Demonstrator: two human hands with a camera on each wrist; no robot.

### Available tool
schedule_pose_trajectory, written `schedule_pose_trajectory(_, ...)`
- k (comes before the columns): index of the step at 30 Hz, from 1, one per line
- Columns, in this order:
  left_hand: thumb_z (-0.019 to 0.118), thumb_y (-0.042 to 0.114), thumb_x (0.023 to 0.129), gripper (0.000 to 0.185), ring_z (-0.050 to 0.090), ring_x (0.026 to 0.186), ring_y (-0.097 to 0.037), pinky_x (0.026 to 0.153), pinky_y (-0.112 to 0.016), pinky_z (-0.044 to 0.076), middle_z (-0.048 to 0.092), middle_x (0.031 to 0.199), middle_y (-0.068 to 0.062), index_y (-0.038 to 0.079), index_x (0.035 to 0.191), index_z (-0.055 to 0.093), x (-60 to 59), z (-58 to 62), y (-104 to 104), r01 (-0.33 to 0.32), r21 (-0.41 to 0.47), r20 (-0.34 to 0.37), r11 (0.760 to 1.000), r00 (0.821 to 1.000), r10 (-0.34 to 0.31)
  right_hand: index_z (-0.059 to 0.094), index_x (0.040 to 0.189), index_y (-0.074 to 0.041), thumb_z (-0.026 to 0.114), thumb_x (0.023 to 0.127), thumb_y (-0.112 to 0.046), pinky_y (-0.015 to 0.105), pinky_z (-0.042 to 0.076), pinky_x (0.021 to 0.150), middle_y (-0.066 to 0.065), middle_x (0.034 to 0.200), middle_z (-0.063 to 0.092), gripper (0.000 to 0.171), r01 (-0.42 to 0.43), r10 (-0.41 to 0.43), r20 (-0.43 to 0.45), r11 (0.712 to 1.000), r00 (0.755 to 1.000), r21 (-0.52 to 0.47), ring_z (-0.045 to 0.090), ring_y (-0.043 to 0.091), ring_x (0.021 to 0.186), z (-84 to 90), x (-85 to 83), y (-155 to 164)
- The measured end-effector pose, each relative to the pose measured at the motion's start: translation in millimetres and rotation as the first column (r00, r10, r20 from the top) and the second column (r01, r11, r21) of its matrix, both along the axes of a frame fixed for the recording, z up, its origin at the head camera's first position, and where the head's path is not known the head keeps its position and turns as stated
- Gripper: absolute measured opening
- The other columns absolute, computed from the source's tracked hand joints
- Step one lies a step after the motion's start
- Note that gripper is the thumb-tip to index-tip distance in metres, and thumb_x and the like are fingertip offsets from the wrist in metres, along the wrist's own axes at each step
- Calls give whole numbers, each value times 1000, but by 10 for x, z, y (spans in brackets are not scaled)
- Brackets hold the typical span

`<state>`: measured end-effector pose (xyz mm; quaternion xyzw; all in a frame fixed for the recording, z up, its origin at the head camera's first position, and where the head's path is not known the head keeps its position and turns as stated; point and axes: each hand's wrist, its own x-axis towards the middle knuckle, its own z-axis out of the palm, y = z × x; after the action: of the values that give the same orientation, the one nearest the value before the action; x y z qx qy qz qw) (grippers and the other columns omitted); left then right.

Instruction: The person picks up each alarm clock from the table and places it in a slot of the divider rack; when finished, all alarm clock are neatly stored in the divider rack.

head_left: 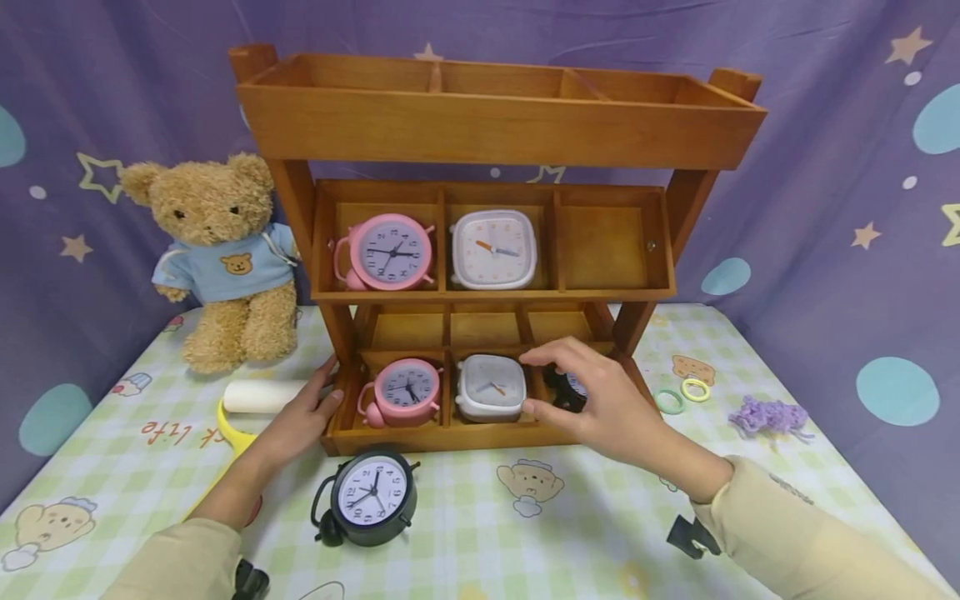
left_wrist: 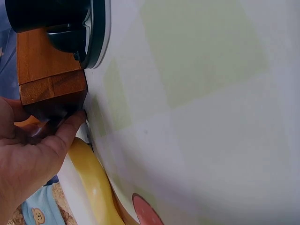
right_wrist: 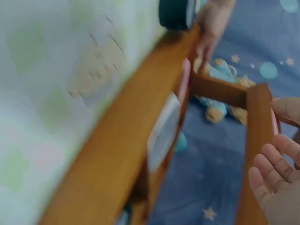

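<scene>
Right hand hovers over the black clock in the rack's lower-right slot

The right hand (head_left: 607, 400), fingers loosely spread and holding nothing, sits just above the black clock (head_left: 568, 390); the left hand (head_left: 300, 417) lies flat against the wooden rack (head_left: 450, 437), lower left.

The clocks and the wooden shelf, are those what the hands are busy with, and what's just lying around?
In use: wooden shelf, black clock in its bottom right slot, black clock on the table, left hand, right hand.

Lying about: teddy bear, rings, purple yarn.
</scene>
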<state>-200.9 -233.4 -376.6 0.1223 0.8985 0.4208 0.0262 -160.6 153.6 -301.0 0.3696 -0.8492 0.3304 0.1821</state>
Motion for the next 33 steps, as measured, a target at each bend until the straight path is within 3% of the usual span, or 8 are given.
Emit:
schedule_pose_trajectory(8,40,7,108,60,31,139,-58,114,-67,20,33,147,-45,-11,158,11,1,-9,2,-1,12,-6,1000,1000,1,64,127,-13,81,89,-22,42,55,92,1,124,66,42,-72,69,163,997,984,7,62,16,115,-304,86,-178)
schedule_pose_trajectory(12,40,8,108,61,29,139,-58,115,-67,19,31,148,-44,-10,158,10,8,-6,2,-3,13,8,1000,1000,3,64,127,-13,81,89,-19,45,54,95,2,125,66,43,-95,94,266,995,960,-7,62,17,117,-432,123,-267)
schedule_pose_trajectory(17,40,9,109,61,29,140,-58,115,-68,19,31,149,-44,-9,158,9,9,-3,4,-5,2,21,1000,1000,5,64,130,-11,79,90,-25,40,51,100,2,128,66,45,-117,114,371,993,922,-16,61,18,119,-596,154,-356)
schedule_pose_trajectory(23,40,10,109,62,28,140,-58,114,-68,19,31,149,-44,-9,159,8,7,-6,0,-7,-11,27,1000,1000,8,62,133,-10,79,91,-30,38,50,100,1,132,65,49,-147,146,449,989,882,-31,61,21,118,-762,147,-450)
schedule_pose_trajectory(28,40,11,109,62,27,141,-57,115,-67,19,30,150,-44,-8,159,8,-1,-10,0,-9,-2,38,1000,999,10,60,138,-12,81,88,-34,38,51,96,2,135,61,58,-146,121,490,989,863,14,62,24,111,-861,139,-548)
schedule_pose_trajectory(33,40,11,109,62,27,141,-58,115,-67,19,29,150,-44,-9,159,8,-2,-9,0,-9,-1,34,1000,999,9,54,145,-14,83,85,-40,36,46,105,2,142,57,72,-146,83,530,986,844,78,57,19,122,-916,134,-691)
